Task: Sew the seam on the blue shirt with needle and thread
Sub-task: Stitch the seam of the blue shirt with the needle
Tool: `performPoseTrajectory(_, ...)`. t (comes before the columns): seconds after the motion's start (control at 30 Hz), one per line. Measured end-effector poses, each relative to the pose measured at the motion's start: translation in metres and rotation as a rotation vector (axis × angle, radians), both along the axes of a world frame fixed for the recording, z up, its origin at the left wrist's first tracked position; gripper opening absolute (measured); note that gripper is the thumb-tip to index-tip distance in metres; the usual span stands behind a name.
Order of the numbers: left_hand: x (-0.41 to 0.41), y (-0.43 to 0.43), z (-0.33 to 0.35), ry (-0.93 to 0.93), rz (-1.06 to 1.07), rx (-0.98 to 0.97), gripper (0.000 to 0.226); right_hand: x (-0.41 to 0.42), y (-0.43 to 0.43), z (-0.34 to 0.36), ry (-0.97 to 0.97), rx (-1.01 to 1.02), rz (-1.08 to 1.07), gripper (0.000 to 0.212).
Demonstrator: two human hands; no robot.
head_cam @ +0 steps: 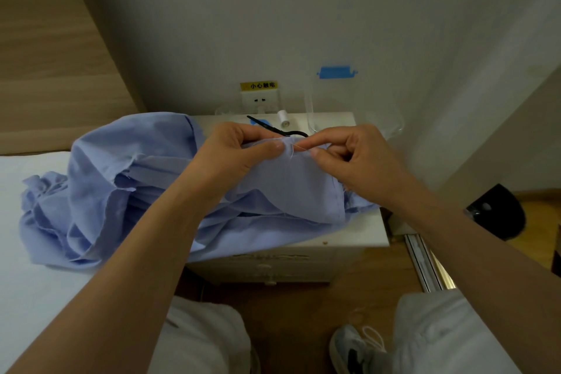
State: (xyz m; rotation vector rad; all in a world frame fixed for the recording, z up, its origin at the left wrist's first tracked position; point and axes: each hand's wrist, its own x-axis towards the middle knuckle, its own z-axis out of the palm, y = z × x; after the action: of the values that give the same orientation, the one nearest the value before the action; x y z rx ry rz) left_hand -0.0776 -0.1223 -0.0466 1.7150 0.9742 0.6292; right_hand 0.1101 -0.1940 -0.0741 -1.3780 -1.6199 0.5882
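The light blue shirt (127,179) lies bunched across the white bed and the small white cabinet. My left hand (239,152) pinches a raised fold of the shirt between thumb and fingers. Just to its right, my right hand (355,155) pinches the needle at the fold's top edge, index finger stretched toward the left thumb. A short white thread (292,151) runs down from the fabric between the two hands. The needle itself is too thin to make out clearly.
Black scissors (274,129) and a white thread spool (283,118) lie at the back of the cabinet top (364,234), below a wall socket (260,100). A clear plastic container (349,100) stands at the back right. The bed (27,282) is on the left.
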Motion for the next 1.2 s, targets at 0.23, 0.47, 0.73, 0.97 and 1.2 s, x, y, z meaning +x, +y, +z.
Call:
performPoseTrajectory(0.23,-0.001,0.002,-0.002,0.014,-0.007,0.004,0.01,-0.001,-0.001,0.003,0.004,-0.014,0.021,0.025)
performPoseTrajectory(0.47,-0.001,0.002,-0.003,0.028,-0.001,0.022,0.009,-0.001,-0.002,0.004,-0.002,-0.044,0.024,0.027)
performPoseTrajectory(0.73,-0.001,0.002,-0.005,0.056,-0.008,0.083,0.01,-0.002,-0.002,0.006,-0.021,-0.091,0.014,0.027)
performPoseTrajectory(0.97,0.0,0.001,-0.007,0.103,-0.022,0.187,0.01,-0.005,0.001,0.009,-0.061,-0.239,0.058,0.05)
performPoseTrajectory(1.2,0.0,0.003,-0.012,0.152,0.035,0.304,0.004,-0.009,0.001,0.004,-0.03,-0.273,0.034,0.019)
